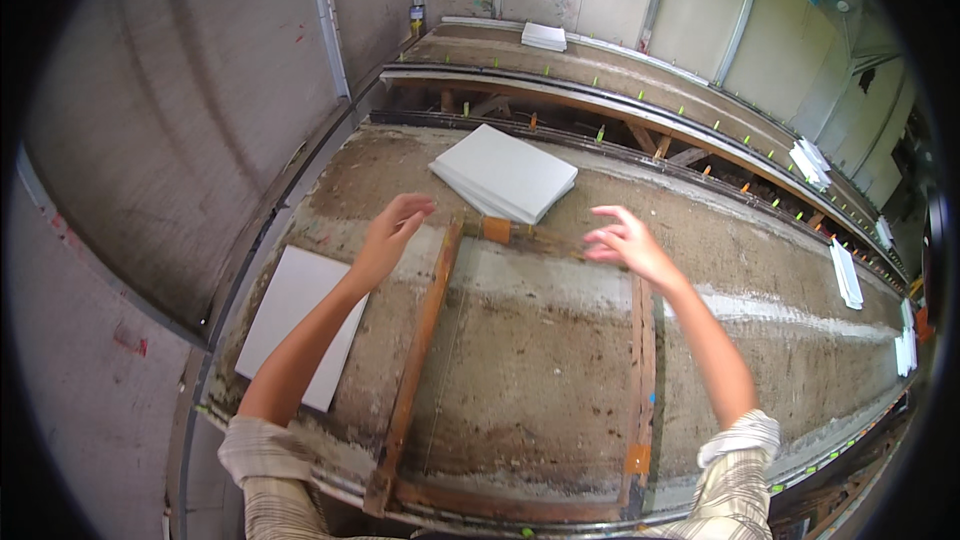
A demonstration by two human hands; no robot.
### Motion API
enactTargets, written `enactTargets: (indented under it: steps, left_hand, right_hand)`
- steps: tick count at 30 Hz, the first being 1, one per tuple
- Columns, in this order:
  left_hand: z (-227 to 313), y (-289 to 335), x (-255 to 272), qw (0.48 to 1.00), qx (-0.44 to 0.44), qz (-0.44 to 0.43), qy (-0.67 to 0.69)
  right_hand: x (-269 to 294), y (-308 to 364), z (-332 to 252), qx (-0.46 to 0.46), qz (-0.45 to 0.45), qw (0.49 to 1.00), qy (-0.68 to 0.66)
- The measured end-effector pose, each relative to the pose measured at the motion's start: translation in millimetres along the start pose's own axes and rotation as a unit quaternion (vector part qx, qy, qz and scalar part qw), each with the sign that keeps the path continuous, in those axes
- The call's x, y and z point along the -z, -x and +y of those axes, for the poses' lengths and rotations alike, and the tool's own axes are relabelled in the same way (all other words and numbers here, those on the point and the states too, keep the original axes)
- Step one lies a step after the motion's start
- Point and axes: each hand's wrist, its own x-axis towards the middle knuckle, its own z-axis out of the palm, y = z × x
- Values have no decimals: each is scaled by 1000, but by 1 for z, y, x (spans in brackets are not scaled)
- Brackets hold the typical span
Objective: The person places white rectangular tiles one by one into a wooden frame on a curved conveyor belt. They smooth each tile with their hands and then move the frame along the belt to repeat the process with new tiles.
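Observation:
A wooden frame lies on the long, stained work table. My left hand is raised beside the frame's far left corner, fingers loosely bent and apart, holding nothing. Over the far right corner is my right hand, also empty, with its fingers spread and slightly smeared by motion. Just beyond the frame sits a stack of white rectangular sheets or panels, turned at an angle. Another white stack rests to the left of the frame, partly covered by my left forearm.
A second long table runs behind a slatted gap and carries a small white stack. More white stacks stand toward the right end. Small green clips line the table edges. Grey wall panels close off the left side.

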Motion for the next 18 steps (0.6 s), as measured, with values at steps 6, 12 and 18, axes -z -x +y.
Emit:
enactTargets:
  steps: [6,12,18]
  left_hand:
    - [-139,-144,-54,996,33,-27,-83]
    - [-214,-198,-40,957,75,174,-219]
    - [-256,-227,-9,928,171,89,-318]
  right_hand:
    - [-55,-164,105,-117,193,970,-84]
    - [-83,-198,122,-153,251,945,-142]
    - [-89,-194,112,-160,258,940,-156]
